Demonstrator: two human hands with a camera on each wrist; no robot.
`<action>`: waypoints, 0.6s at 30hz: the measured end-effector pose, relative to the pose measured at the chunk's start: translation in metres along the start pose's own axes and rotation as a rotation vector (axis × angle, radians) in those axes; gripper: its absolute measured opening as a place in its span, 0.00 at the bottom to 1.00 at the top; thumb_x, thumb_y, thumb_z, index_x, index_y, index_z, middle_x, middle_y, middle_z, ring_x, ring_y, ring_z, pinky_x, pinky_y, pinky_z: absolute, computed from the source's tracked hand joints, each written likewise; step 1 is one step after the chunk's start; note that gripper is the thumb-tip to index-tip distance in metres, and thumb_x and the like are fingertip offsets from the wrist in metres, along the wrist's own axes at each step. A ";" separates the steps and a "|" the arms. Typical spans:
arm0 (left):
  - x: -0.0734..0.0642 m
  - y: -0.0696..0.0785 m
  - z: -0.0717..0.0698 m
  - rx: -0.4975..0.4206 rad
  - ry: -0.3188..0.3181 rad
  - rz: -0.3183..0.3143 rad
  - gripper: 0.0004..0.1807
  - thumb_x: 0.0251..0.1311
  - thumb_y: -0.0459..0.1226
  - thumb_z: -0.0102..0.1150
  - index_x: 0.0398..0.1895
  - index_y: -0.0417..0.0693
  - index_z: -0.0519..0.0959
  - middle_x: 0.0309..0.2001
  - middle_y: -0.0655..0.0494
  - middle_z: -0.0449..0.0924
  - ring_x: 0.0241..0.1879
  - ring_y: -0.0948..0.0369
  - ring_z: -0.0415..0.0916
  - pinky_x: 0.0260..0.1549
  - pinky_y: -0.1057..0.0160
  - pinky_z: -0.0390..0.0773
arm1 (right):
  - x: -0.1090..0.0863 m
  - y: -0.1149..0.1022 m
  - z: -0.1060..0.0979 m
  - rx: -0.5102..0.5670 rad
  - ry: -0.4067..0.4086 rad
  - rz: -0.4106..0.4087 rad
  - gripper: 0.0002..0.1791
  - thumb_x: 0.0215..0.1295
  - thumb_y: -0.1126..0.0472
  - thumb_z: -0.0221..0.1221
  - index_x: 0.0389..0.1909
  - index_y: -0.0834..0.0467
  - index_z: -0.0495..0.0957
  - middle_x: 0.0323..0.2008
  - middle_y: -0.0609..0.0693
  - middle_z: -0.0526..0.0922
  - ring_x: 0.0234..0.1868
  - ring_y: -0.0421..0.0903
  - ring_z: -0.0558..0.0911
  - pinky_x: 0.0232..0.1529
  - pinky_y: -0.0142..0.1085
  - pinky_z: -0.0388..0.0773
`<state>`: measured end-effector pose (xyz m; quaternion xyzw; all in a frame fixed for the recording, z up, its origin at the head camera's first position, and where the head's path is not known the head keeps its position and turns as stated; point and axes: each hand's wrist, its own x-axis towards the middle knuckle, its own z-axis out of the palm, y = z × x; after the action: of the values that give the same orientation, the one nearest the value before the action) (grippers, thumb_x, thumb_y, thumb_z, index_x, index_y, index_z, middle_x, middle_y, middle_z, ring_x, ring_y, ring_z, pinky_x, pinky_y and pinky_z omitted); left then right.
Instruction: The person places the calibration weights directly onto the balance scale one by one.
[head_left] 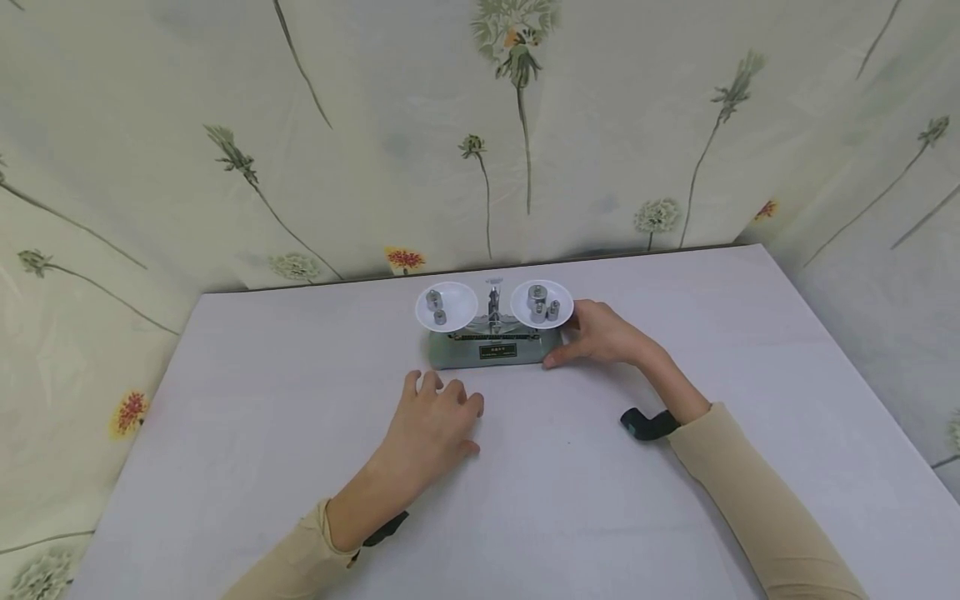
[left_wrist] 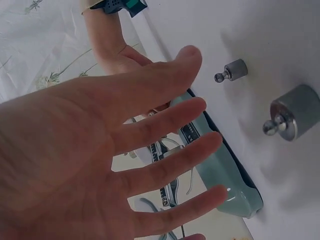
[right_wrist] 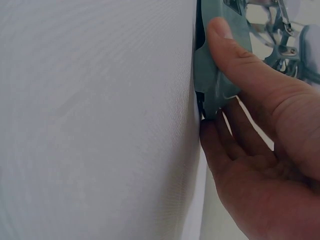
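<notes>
A green balance scale (head_left: 456, 353) stands toward the far side of the table. Its left pan (head_left: 459, 302) bears two metal weights (head_left: 434, 297); on its right pan (head_left: 562, 294) sit several more weights (head_left: 537, 294). My right hand (head_left: 603, 333) grips the right end of the base, thumb on the front face and fingers round the end. In front of the scale my left hand (head_left: 429, 429) hovers with fingers spread, holding nothing. The left wrist view shows a small weight (left_wrist: 237, 69) and a larger weight (left_wrist: 298, 111) on the table nearby; the head view hides both.
A white cloth covers the table (head_left: 262, 400). Behind it hangs a flower-patterned curtain (head_left: 390, 167), which also runs along both sides. Black straps (head_left: 647, 424) are worn on the wrists.
</notes>
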<state>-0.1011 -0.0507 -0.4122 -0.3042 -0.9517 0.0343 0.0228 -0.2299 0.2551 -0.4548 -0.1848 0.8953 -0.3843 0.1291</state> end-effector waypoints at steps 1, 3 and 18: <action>0.000 0.000 0.000 -0.001 -0.005 0.003 0.24 0.52 0.55 0.84 0.47 0.59 0.86 0.44 0.57 0.88 0.52 0.48 0.81 0.60 0.43 0.77 | 0.000 0.000 0.000 0.000 0.001 0.001 0.48 0.48 0.54 0.86 0.71 0.58 0.76 0.65 0.57 0.86 0.69 0.59 0.83 0.76 0.60 0.73; -0.001 0.000 0.001 -0.002 -0.011 0.008 0.24 0.51 0.54 0.85 0.48 0.59 0.85 0.43 0.57 0.87 0.51 0.48 0.80 0.59 0.43 0.76 | 0.000 -0.001 0.000 0.001 -0.001 0.003 0.48 0.48 0.55 0.86 0.71 0.58 0.76 0.65 0.57 0.86 0.69 0.59 0.83 0.76 0.59 0.73; -0.001 -0.001 0.009 0.089 0.096 0.033 0.21 0.49 0.46 0.87 0.42 0.54 0.86 0.37 0.54 0.88 0.43 0.49 0.82 0.53 0.47 0.80 | 0.000 -0.003 -0.001 -0.004 0.000 0.009 0.48 0.47 0.55 0.86 0.71 0.59 0.76 0.65 0.57 0.86 0.70 0.60 0.82 0.76 0.59 0.72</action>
<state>-0.1011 -0.0530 -0.4207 -0.3199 -0.9419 0.0623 0.0816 -0.2293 0.2539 -0.4524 -0.1810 0.8969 -0.3820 0.1303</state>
